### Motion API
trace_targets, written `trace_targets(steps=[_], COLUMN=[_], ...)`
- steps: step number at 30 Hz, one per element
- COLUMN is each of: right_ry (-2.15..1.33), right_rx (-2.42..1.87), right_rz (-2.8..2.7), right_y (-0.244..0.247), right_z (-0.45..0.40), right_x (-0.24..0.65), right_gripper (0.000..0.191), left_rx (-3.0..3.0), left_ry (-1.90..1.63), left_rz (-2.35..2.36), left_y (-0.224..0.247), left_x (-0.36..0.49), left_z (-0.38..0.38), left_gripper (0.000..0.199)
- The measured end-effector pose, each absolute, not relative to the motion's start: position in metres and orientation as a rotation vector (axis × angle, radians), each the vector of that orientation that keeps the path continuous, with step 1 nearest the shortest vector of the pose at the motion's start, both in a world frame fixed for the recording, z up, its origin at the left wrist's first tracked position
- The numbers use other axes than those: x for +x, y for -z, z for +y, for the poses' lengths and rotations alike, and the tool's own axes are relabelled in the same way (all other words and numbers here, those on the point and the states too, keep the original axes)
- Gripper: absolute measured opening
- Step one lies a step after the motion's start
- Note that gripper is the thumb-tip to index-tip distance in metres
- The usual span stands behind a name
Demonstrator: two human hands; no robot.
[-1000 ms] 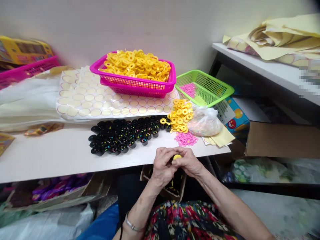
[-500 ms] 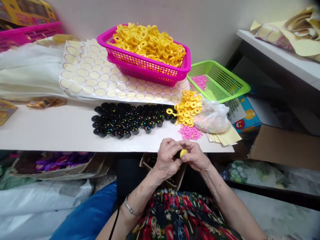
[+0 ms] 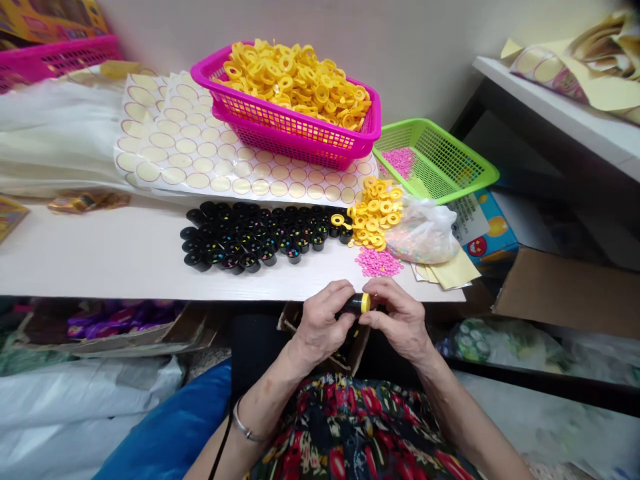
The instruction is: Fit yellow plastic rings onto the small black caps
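Observation:
My left hand [image 3: 323,321] is closed round a small black cup [image 3: 351,305], held on its side just off the table's front edge. A yellow cap [image 3: 366,303] sits on the cup's right end. My right hand [image 3: 397,316] has its thumb and fingertips at the rim of that cap, with the palm apart from it. Beyond my hands lies a small heap of pink beads [image 3: 379,263]. Behind the beads is a pile of yellow ring-shaped pieces [image 3: 376,212]. To their left stand many black cups [image 3: 250,261], several with coloured bits inside.
A pink basket [image 3: 285,127] full of yellow pieces stands on sticker sheets [image 3: 173,175]. At right are a green basket [image 3: 480,175], a plastic bag of small pieces [image 3: 425,233] and a cardboard box [image 3: 565,290]. Under the table sits a carton of purple packets [image 3: 117,321].
The black cup and yellow cap have turned so that the cup's side now shows. My right hand has moved slightly right and its fingers have spread; the left has shifted a little left.

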State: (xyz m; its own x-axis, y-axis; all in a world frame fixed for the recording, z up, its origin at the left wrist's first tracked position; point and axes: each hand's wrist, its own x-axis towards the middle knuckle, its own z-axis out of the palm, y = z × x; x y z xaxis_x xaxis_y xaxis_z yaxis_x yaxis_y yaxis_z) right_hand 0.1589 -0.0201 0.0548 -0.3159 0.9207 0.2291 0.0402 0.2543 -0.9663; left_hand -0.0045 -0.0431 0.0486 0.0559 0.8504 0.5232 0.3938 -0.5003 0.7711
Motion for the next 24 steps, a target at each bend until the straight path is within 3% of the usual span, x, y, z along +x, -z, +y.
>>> trace_targets(steps=[4, 10, 24], right_ry=[-0.994, -0.956, -0.631], right_rx=[-0.881, -0.906, -0.654], right_rz=[-1.708, -1.753, -2.183], right_y=[-0.059, -0.058, -0.088], right_z=[-0.026, -0.029, -0.034], right_x=[0.166, 0.172, 0.187], right_gripper=[0.035, 0.036, 0.046], left_rx=[1.496, 0.841, 1.544], left_ry=[-1.415, -1.174, -1.210], left_rz=[1.121, 0.995, 1.030], left_y=[-0.059, -0.056, -0.073], left_x=[-0.003, -0.003, -0.003], left_z=[-0.045, -0.045, -0.061], left_gripper=[0.034, 0.033, 0.018])
